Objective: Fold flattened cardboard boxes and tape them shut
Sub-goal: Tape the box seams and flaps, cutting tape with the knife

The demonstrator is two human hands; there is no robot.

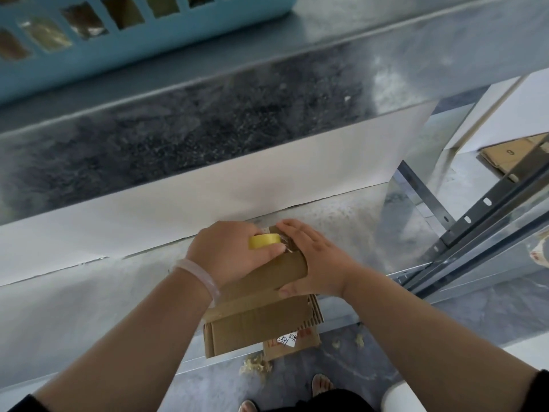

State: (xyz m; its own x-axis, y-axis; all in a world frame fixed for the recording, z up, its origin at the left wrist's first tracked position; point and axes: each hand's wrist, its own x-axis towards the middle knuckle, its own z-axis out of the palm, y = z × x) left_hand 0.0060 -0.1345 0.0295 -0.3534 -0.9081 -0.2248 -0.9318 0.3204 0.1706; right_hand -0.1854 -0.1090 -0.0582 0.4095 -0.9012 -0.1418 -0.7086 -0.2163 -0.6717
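Cardboard box (pixel 267 278) at the 6 o'clock edge of the metal shelf (pixel 89 307), atop a stack of flattened cardboard (pixel 255 328). Left hand (pixel 228 251) curled tight round yellow tape roll (pixel 264 241) at the box's 12 o'clock end. Right hand (pixel 318 263) palm down, fingers spread straight over the 3 o'clock side, thumb against the near face.

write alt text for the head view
A person's left hand grips a yellow tape roll at the far end of a small cardboard box, while the right hand presses on the box's top. The box sits on flattened cardboard on a metal shelf; a blue basket stands on the shelf above.
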